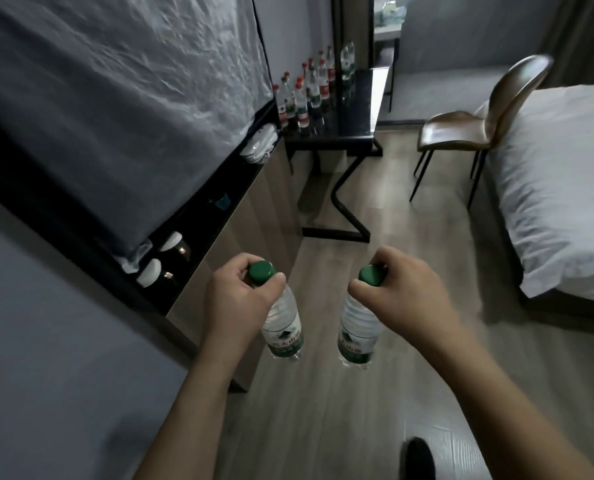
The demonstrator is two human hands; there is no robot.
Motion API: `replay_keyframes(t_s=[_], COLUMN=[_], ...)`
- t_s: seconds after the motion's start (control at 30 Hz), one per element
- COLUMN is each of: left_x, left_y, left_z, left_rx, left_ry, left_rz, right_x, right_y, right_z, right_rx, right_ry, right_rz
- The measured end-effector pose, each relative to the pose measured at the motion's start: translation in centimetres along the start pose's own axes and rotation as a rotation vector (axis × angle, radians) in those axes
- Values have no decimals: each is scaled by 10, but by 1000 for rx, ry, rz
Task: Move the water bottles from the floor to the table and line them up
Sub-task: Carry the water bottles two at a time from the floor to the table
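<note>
My left hand (pixel 235 299) grips the neck of a clear water bottle (pixel 283 327) with a green cap and green label. My right hand (pixel 397 289) holds a second green-capped water bottle (pixel 357 336) the same way. Both bottles hang upright above the wooden floor, side by side and apart. Ahead stands a black table (pixel 357 133) against the wall, with several red-capped water bottles (pixel 304 93) grouped on its left part and green-labelled ones behind them near the wall.
A long dark shelf unit (pixel 198 244) with white cups runs along the left wall under a covered screen. A brown chair (pixel 461 129) stands right of the table, and a white bed (pixel 562 188) fills the right side. My shoe (pixel 418 455) shows at the bottom.
</note>
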State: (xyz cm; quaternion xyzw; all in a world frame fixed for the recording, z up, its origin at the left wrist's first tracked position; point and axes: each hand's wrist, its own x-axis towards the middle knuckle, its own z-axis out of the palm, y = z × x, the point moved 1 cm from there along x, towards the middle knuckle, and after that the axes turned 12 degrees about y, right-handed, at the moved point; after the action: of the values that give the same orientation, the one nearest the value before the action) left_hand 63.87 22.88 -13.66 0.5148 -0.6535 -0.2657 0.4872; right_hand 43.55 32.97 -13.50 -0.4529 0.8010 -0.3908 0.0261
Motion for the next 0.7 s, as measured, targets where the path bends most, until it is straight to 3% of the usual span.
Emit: replay_keyframes(t_s=[0.43,0.7], left_x=[127,221], left_y=[66,58], left_z=[225,347], left_rx=[-107,-92], left_ry=[1,-54], left_rz=[-14,-57], right_x=[232,368], right_y=[125,165], right_z=[-18,29], right_rx=[-16,-29], right_ry=[37,26], right_rz=[30,70])
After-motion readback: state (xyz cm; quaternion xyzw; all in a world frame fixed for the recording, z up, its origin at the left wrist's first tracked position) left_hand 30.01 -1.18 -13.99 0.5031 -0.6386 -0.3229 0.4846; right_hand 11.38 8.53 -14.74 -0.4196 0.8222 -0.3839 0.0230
